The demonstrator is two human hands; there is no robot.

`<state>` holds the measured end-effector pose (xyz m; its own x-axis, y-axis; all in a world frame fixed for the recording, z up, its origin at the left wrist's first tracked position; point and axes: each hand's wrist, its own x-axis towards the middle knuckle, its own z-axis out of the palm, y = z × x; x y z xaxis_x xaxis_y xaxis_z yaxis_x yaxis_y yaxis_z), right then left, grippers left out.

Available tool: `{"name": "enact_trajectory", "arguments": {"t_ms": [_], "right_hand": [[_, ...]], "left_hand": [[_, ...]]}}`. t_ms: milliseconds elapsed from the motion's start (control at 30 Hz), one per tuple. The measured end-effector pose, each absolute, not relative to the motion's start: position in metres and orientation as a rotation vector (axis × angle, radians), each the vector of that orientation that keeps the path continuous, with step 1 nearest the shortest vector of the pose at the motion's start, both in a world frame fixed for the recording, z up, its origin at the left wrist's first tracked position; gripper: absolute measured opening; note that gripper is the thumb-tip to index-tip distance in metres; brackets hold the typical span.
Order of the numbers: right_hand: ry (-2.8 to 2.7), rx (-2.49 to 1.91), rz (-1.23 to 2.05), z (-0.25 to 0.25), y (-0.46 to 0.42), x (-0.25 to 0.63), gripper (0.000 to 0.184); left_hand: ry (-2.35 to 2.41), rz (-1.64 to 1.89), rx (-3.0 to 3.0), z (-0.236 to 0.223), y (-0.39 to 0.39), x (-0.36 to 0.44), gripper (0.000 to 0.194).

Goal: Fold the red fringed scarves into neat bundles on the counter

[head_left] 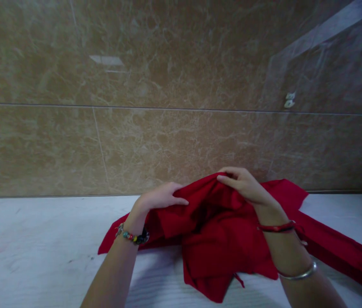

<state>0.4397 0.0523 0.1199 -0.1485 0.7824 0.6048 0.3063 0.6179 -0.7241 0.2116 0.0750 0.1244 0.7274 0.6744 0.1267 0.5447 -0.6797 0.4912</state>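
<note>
A red cloth garment (219,244) lies bunched on a white wood-grain table (39,248). My left hand (160,199) grips a raised fold of the cloth on its left side, fingers closed over the fabric. My right hand (245,184) pinches the top of the bunched cloth at its highest point. A beaded bracelet sits on my left wrist. On my right forearm are a red band and a silver bangle. A long part of the red cloth runs off to the lower right.
A brown marble-tiled wall (168,85) rises straight behind the table's back edge. A small white fitting (289,100) is fixed on the wall at the right.
</note>
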Motion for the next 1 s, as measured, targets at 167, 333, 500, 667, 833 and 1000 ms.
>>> {"name": "enact_trajectory", "arguments": {"t_ms": [167, 333, 500, 667, 833, 1000], "right_hand": [[-1.013, -0.792, 0.343, 0.118, 0.075, 0.494, 0.027], [-1.271, -1.158, -0.062, 0.106, 0.091, 0.493, 0.021], [-1.298, -1.113, -0.143, 0.109, 0.085, 0.472, 0.024], [-1.078, -1.102, -0.169, 0.105, 0.094, 0.502, 0.026], [-1.411, -1.273, -0.369, 0.102, 0.091, 0.495, 0.027], [-2.173, -0.991, -0.011, 0.106, 0.061, 0.431, 0.034]], "left_hand": [[1.053, 0.422, 2.490, 0.116, 0.089, 0.201, 0.026], [0.973, 0.430, 2.467, 0.116, 0.083, 0.208, 0.029], [0.961, 0.369, 2.484, 0.115, 0.081, 0.215, 0.023], [1.122, 0.372, 2.500, 0.110, 0.091, 0.205, 0.016], [1.242, 0.335, 2.521, 0.113, 0.088, 0.207, 0.020], [1.095, 0.596, 2.663, 0.125, 0.065, 0.222, 0.023]]}}
